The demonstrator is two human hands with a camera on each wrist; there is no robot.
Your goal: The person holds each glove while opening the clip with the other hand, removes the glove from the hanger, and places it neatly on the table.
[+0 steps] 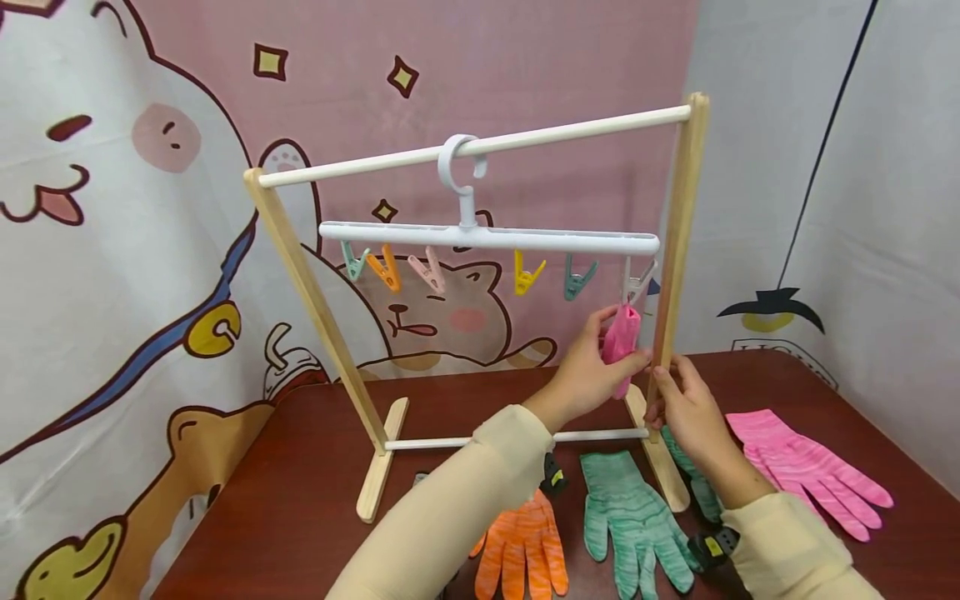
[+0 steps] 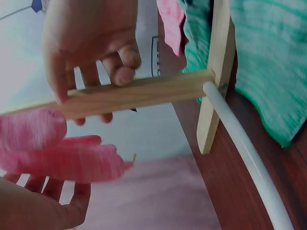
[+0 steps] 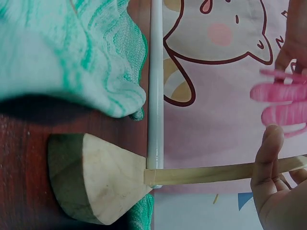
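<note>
A pink glove hangs below the white clothespin at the right end of a white hanger. My left hand holds this glove, fingers behind it and thumb across its front. In the right wrist view the pink glove dangles with its fingers apart. Just to the right, my right hand grips the wooden post of the rack. The left wrist view shows the fingers of my right hand round that post, with the pink glove close beside it.
Several other clothespins, including a yellow one, hang from the hanger. On the table lie an orange glove, green gloves and another pink glove. A white rod joins the rack's feet. Printed cloth hangs behind.
</note>
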